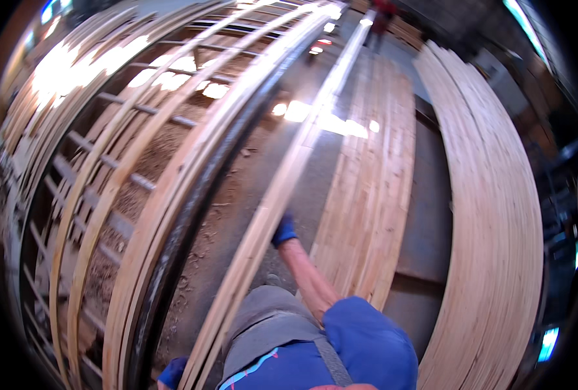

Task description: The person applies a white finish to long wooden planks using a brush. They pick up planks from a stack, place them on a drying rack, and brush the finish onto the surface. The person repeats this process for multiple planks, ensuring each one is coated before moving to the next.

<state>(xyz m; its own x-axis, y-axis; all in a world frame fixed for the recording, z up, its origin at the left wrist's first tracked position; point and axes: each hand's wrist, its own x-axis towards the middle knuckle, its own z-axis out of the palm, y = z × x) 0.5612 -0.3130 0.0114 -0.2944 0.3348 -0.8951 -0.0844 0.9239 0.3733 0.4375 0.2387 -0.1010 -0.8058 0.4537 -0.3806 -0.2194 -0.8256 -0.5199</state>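
Observation:
A long pale wooden board (282, 188) runs from the lower middle up toward the far top. My right hand (283, 231), in a blue glove, grips its right edge partway along. Low down near the picture's bottom edge, my left hand (172, 372), also blue-gloved, holds the board's near end. My blue sleeve and grey trousers fill the lower middle.
Left of the board a rack (139, 162) with metal crossbars carries several long boards over sawdust. Stacks of planks lie at the middle right (373, 175) and far right (497, 214). A person in red (381, 16) stands far off at the top.

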